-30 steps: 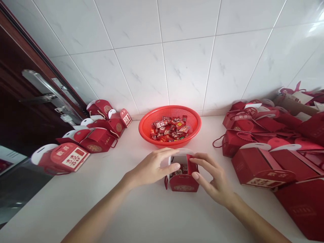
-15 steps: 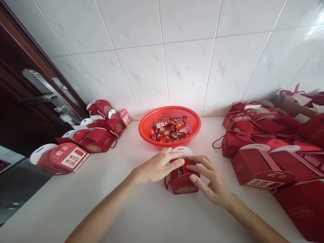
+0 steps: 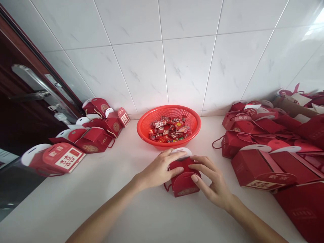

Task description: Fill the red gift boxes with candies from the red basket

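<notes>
A small red gift box (image 3: 186,185) stands on the white table in front of me, its rounded end flaps upright and a cord at its left side. My left hand (image 3: 159,170) holds the box from the left, thumb and fingers bent over its top. From the right, my right hand (image 3: 213,179) grips it, fingers on the top panel and thumb at the near flap. The top panels lie folded inward, and the inside is hidden. Just beyond the box is a red plastic basket (image 3: 168,145) with wrapped candies (image 3: 169,130) in it.
Several red gift boxes (image 3: 92,140) stand at the left, near a dark door with a metal handle (image 3: 37,81). More red boxes (image 3: 255,167) crowd the right side, close together. A tiled wall (image 3: 187,67) rises behind the basket.
The top panels of the box have come together, covering the gap that showed its inside. Both hands stay on the box. The view has shifted slightly.
</notes>
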A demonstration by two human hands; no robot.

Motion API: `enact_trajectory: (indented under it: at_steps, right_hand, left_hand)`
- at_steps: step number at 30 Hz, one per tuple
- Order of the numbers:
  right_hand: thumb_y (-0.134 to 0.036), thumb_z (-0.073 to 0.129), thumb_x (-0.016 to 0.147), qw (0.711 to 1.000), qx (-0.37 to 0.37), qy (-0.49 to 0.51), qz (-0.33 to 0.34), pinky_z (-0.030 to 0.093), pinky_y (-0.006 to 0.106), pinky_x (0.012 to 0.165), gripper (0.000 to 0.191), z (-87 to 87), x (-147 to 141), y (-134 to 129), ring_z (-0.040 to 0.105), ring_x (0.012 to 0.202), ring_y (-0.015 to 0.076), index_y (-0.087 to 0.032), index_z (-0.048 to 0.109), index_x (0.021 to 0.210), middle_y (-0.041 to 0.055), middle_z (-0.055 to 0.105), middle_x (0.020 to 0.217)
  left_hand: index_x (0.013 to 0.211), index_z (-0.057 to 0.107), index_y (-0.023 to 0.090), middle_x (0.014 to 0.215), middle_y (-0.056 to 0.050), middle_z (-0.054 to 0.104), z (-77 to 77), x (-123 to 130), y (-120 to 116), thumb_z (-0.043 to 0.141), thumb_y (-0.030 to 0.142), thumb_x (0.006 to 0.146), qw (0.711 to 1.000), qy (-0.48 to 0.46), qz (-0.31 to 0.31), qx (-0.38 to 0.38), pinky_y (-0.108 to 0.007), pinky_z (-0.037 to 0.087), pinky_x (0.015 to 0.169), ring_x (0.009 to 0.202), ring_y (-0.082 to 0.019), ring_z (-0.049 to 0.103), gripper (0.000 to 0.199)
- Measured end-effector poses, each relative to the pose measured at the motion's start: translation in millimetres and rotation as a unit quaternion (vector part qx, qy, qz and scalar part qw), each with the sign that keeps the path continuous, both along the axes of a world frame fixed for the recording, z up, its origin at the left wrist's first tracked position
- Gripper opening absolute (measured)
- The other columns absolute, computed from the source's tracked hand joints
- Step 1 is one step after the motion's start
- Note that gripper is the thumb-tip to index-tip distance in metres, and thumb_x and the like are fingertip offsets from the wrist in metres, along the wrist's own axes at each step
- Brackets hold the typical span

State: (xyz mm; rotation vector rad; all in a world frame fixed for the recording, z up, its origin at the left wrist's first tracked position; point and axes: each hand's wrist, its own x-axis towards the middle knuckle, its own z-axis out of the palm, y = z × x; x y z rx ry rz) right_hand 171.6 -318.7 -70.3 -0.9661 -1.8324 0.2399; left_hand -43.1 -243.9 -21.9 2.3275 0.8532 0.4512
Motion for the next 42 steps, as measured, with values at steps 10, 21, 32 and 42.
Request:
enact_trajectory:
  at_steps: [10,21,32,42]
  right_hand:
    - [-0.026,0.061,0.095,1.000,-0.020,-0.018,-0.001,0.058,0.041,0.094,0.024,-1.0,0.0,-1.9,0.064,0.118,0.0280,-0.020,0.069,0.117,0.0162,0.065,0.130]
    - [-0.025,0.057,0.098,0.999,-0.018,-0.006,-0.050,0.059,0.037,0.089,0.022,-2.9,-2.6,-1.9,0.068,0.110,0.0248,-0.022,0.065,0.118,0.0128,0.068,0.121]
    - [-0.024,0.062,0.096,0.994,-0.026,0.049,-0.092,0.059,0.033,0.080,0.010,-4.7,-2.8,1.7,0.069,0.097,0.0215,-0.024,0.058,0.105,0.0085,0.069,0.104]
    - [-0.027,0.059,0.096,0.990,-0.087,0.080,-0.081,0.058,0.035,0.080,0.005,-7.6,-8.2,3.9,0.067,0.106,0.0241,-0.023,0.057,0.097,0.0084,0.070,0.101]
  left_hand:
    - [0.132,0.063,0.022,0.135,-0.010,0.065,-9.3,9.2,-4.1,0.067,0.025,0.088,0.993,-0.073,0.089,0.036,-0.044,0.050,0.109,0.124,-0.027,0.061,0.044]
    - [0.147,0.045,0.027,0.139,-0.008,0.064,-12.4,4.2,-1.9,0.069,0.027,0.087,0.982,-0.076,0.132,0.109,-0.041,0.050,0.105,0.127,-0.027,0.060,0.065]
    - [0.096,0.062,0.021,0.100,-0.004,0.071,-8.1,1.3,-1.2,0.067,0.031,0.089,0.987,-0.105,0.113,0.051,-0.032,0.053,0.086,0.094,-0.020,0.067,0.014]
    - [0.101,0.071,0.022,0.118,-0.007,0.070,0.4,-1.4,-1.4,0.061,0.040,0.093,0.992,-0.086,0.075,-0.048,-0.036,0.050,0.100,0.116,-0.024,0.062,0.023]
